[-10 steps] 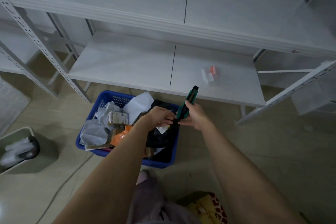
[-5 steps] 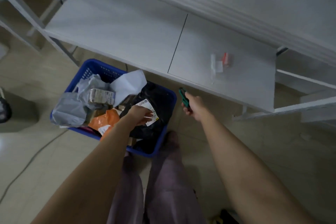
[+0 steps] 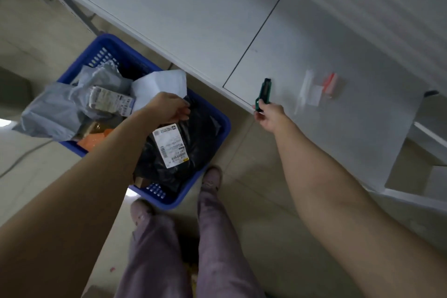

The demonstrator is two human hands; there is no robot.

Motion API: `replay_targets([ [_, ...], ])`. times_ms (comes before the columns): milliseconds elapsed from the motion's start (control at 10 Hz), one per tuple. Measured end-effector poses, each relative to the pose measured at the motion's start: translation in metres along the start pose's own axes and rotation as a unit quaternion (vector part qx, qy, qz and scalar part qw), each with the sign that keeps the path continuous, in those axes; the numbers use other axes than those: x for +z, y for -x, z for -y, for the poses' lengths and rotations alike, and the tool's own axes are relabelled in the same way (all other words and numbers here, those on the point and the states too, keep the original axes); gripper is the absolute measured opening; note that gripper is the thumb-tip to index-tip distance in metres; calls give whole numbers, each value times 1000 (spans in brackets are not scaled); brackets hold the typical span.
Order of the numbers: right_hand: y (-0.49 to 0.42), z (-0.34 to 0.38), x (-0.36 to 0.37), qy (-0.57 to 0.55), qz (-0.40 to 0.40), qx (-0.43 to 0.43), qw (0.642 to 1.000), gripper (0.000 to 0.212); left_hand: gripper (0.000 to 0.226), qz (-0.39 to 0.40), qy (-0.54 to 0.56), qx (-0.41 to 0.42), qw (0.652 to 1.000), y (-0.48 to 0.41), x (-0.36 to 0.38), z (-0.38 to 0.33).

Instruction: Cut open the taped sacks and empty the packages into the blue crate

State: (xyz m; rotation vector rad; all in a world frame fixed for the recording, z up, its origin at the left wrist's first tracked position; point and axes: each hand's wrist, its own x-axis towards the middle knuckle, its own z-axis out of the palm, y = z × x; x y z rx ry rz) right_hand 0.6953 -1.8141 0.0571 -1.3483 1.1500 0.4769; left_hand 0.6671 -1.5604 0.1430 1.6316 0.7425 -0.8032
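head view | steep downward look, frame tilted | near, above blue crate (image 3: 106, 42) and shelf (image 3: 193, 19)

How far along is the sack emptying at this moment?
Done: several packages lie in the blue crate. In hand: the left hand grips the black package in it; the right hand holds the green cutter over the shelf. Left: no sack in view, so unclear.
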Motion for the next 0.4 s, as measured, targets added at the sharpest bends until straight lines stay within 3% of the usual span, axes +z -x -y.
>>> replay_targets([
  [300,-50,3,10,-82,-46,17,995,11,22,-1,-39,-106,994,-6,-4,77],
  [400,-45,7,12,-73,-62,4,995,15,25,-22,-16,-112,993,-2,-10,80],
])
